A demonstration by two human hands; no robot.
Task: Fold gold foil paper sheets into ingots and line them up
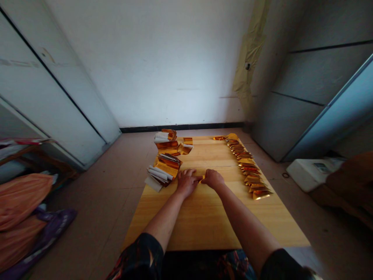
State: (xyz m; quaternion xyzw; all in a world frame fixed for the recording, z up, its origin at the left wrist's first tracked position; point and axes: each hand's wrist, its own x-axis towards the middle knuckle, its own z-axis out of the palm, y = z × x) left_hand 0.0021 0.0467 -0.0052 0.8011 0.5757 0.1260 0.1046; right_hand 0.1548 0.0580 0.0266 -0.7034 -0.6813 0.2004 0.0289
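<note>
My left hand (186,181) and my right hand (213,178) meet at the middle of a wooden table (204,221). Both press and pinch a small piece of gold foil paper (203,178) that lies flat between them; only a sliver of it shows. Just left of my left hand lies a pile of gold-and-white foil sheets (163,167). A second pile (168,141) lies farther back. Along the table's right side runs a row of several folded gold pieces (247,165).
A white wall stands beyond the table's far edge. Orange and purple bags (26,217) lie on the floor at the left. A white box (311,173) rests on the floor at the right. Grey doors flank both sides.
</note>
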